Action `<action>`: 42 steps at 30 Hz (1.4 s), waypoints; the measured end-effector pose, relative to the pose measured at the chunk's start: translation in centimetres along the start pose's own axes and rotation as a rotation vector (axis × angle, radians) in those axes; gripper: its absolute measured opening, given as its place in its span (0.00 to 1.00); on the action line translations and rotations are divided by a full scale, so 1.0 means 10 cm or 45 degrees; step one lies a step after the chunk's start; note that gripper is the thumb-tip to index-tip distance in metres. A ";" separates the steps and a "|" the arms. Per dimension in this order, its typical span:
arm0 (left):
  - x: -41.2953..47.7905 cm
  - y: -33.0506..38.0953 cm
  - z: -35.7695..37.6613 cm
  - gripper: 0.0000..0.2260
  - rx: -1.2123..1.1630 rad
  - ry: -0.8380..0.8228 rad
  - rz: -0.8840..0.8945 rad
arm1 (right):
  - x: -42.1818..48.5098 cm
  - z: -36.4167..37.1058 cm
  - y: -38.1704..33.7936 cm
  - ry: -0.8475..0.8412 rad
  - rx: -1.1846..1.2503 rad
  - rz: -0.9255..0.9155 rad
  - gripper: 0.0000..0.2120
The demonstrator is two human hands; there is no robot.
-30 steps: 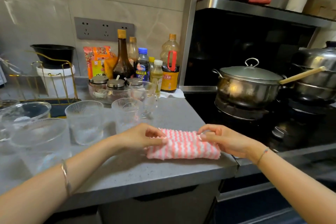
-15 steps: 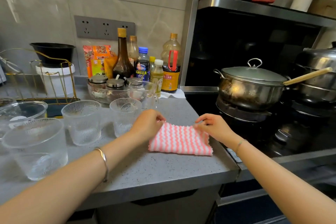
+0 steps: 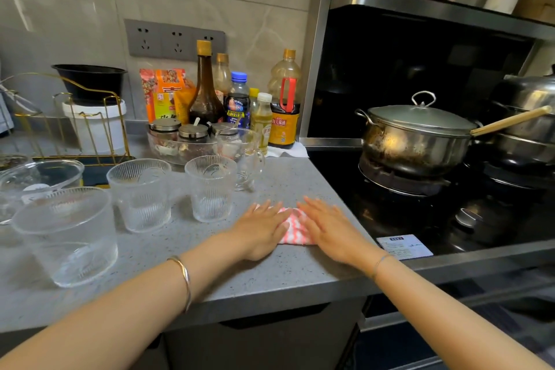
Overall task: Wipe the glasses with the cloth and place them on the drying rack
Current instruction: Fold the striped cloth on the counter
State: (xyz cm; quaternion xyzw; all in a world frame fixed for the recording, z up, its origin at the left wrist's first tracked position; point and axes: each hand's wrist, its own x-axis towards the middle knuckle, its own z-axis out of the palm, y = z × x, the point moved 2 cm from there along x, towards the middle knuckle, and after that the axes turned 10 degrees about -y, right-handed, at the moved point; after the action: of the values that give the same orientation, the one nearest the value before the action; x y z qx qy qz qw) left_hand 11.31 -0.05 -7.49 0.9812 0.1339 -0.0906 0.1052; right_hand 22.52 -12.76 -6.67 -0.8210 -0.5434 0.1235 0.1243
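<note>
A pink-and-white striped cloth [image 3: 292, 227] lies folded small on the grey counter [image 3: 255, 276]. My left hand [image 3: 259, 227] and my right hand [image 3: 330, 228] press flat on it with straight fingers, covering most of it. Left of the hands stand two ribbed glasses [image 3: 211, 188] [image 3: 141, 192] and a wide glass [image 3: 67, 234] nearer the front. A clear glass mug [image 3: 244, 156] stands behind them. The gold wire drying rack [image 3: 69, 126] sits at the back left.
Glass bowls [image 3: 39, 177] sit at the far left. Sauce bottles [image 3: 207, 87], snack packets and a dish of spice jars [image 3: 186, 141] line the wall. To the right is a black stove with a lidded steel pot [image 3: 417, 135] and more pots [image 3: 528, 117].
The cloth has been folded over to about half its width. Both hands went from pinching its corners to lying flat on top of it.
</note>
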 end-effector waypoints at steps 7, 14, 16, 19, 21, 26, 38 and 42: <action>-0.05 -0.08 0.01 0.24 -0.119 -0.052 0.011 | -0.08 0.10 0.01 -0.197 -0.147 0.082 0.26; -0.34 -0.23 -0.08 0.19 -0.291 0.112 0.018 | -0.22 0.18 -0.49 0.142 0.251 -0.245 0.15; -0.43 -0.26 -0.07 0.20 -0.281 0.108 0.004 | -0.25 0.26 -0.51 0.125 0.119 -0.287 0.16; -0.56 -0.27 -0.07 0.20 -0.227 0.136 0.003 | -0.29 0.29 -0.47 0.114 0.388 -0.249 0.13; -0.62 -0.26 -0.09 0.20 -0.204 0.155 0.022 | -0.30 0.29 -0.49 0.138 0.391 -0.260 0.15; -0.71 -0.31 -0.12 0.20 -0.221 0.214 0.119 | -0.28 0.26 -0.61 0.288 0.048 -0.325 0.18; -0.64 -0.20 -0.10 0.07 -0.361 0.235 0.398 | -0.82 0.07 -0.36 0.401 1.335 -0.072 0.07; -0.45 -0.09 -0.23 0.07 -1.014 0.195 0.420 | -0.83 0.04 -0.23 0.297 1.767 0.172 0.12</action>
State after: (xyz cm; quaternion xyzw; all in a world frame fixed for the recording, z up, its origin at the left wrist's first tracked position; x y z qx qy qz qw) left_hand 7.09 0.27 -4.53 0.8762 0.0073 0.0591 0.4783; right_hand 17.28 -19.50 -5.75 -0.5920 -0.2702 0.3601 0.6684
